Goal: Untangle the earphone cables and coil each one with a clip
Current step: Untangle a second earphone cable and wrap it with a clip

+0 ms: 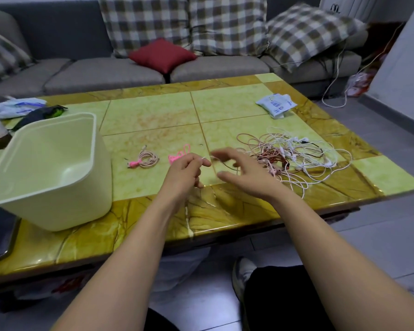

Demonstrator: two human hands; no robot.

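Big yellow-green tiled surface (pixel 153 111) in front of me, with a cream plastic tub (pixel 46 163) at its 9 o'clock. The earphone tangle (pixel 296 154), white, pink and red cords, sprawls at the 3 o'clock side. My right hand (pixel 244 173) hovers just beside it, grip spread and blurry, with the tangle at its 2 o'clock. Can't tell if it's touching a cord. The left hand (pixel 184 170) grip is pinching a thin pale strand (pixel 204 158) that runs 9-to-3 toward the pile. So I reckon the right hand's nearer for working slack out. One pink earphone coil (pixel 145 160) sits clipped at the left hand's 10 o'clock, and a bright pink clip (pixel 179 154) lies just past its knuckles.
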